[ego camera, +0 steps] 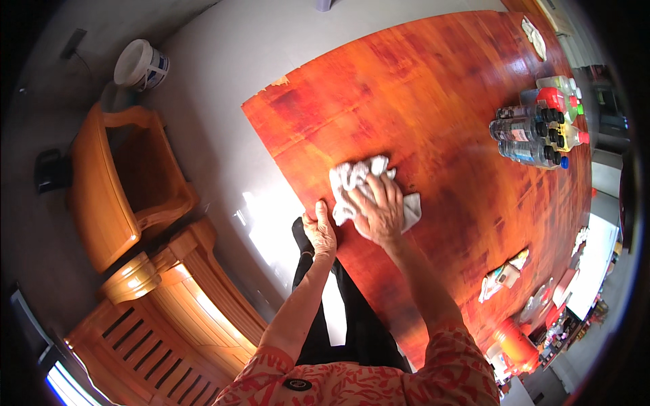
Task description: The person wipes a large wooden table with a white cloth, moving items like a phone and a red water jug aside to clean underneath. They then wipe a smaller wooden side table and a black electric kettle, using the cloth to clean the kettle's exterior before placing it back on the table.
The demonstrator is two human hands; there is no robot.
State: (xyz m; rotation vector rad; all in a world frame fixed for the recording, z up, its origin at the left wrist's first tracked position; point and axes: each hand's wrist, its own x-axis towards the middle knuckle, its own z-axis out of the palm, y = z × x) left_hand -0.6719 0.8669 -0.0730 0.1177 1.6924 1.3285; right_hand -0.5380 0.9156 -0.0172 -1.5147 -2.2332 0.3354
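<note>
My right hand [381, 210] presses flat on a crumpled white-and-grey cloth [348, 177], which lies on the reddish-brown wooden tabletop [431, 101] near its left edge. The fingers are spread over the cloth, and part of it sticks out to the right of the hand. To the left of the cloth, my left hand [321, 231] rests at the table's edge with its thumb up on the top; its other fingers are partly hidden.
Plastic bottles [520, 129] stand grouped at the right, with a white cloth [534, 38] beyond them. A small packet [508, 274] and a red container [515, 345] are at the lower right. Wooden furniture [104, 203] and a white bucket [134, 66] stand on the left.
</note>
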